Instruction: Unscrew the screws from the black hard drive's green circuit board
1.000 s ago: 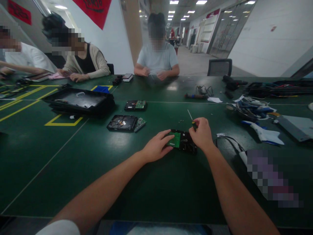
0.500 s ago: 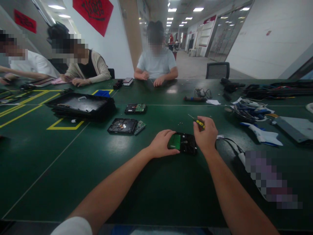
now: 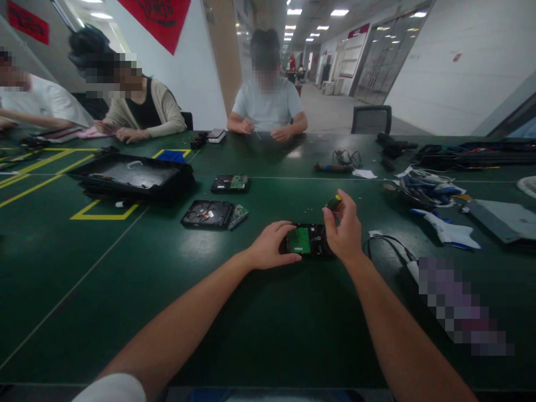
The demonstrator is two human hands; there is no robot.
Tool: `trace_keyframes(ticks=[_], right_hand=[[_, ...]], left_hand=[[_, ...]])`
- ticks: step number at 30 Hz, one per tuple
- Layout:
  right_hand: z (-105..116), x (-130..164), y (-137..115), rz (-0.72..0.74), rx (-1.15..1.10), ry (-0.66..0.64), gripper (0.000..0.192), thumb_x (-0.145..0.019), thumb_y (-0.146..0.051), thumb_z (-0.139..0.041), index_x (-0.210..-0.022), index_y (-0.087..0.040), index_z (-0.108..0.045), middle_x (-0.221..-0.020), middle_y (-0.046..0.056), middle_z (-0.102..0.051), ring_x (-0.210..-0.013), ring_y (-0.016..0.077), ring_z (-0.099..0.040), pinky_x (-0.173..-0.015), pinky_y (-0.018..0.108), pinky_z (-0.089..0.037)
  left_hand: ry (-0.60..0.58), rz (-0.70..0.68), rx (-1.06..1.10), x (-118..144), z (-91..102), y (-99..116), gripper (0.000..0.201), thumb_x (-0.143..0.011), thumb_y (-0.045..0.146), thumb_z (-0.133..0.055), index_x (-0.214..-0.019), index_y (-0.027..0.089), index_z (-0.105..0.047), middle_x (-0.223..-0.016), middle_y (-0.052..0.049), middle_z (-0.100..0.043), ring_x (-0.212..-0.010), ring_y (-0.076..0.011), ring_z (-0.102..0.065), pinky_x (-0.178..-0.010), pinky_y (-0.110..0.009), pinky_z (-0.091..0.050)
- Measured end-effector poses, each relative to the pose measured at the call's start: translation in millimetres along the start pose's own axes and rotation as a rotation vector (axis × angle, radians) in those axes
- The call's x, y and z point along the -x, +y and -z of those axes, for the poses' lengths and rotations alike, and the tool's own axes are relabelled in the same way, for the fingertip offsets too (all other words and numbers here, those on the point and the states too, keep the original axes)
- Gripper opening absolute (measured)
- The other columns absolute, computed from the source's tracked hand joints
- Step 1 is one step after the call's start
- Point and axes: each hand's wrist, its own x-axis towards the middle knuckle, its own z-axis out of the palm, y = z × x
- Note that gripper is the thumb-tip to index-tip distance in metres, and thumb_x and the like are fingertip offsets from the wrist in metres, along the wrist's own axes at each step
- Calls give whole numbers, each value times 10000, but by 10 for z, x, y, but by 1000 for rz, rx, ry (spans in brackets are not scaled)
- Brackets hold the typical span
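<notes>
A black hard drive (image 3: 309,241) with a green circuit board facing up lies on the green table (image 3: 268,312) in front of me. My left hand (image 3: 271,244) rests on its left end and holds it down. My right hand (image 3: 344,229) is closed around a small screwdriver (image 3: 334,202) with a yellow and black handle, held upright over the drive's right end. The screwdriver's tip is hidden behind my fingers.
Two more hard drives (image 3: 208,214) (image 3: 230,183) lie further back, left of centre. A black tray (image 3: 130,177) stands at the left. Cables and tools (image 3: 427,187) are heaped at the right, with a black cable (image 3: 387,241) near my right wrist. Three people sit along the far side.
My right hand has turned the screwdriver from pointing away across the table to standing upright over the drive. My left hand stays on the drive's left end.
</notes>
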Motion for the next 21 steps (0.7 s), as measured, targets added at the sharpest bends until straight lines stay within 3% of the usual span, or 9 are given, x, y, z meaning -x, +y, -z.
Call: trace_keyframes(ticks=[7, 14, 21], right_hand=[[-25, 26, -8, -8, -89, -83, 597, -1023, -391, -511, -1571, -304, -292, -1480, 123, -552, -1157, 264, -694, -1015, 504, -602], [-42, 10, -5, 29, -38, -64, 607, -1012, -364, -524, -1575, -297, -309, -1536, 126, -499, -1288, 297, -623, -1023, 526, -603], [-42, 16, -27, -8, -113, -99, 625, -1010, -315, -508, -1587, -283, -269, -1462, 125, -572, -1149, 247, -704, -1018, 476, -611]], left_hand=[[37, 25, 14, 6, -16, 29, 773, -860, 648, -675, -1475, 214, -499, -1490, -153, -529, -1386, -345, -502, -1158, -551, -447], [58, 58, 30, -31, -43, 9, 758, -836, 654, -704, -1450, 237, -548, -1436, -153, -541, -1326, -351, -534, -1090, -554, -502], [21, 65, 11, -70, -8, -5, 809, -804, 700, -707, -1449, 236, -556, -1416, -160, -541, -1312, -361, -536, -1088, -566, -489]])
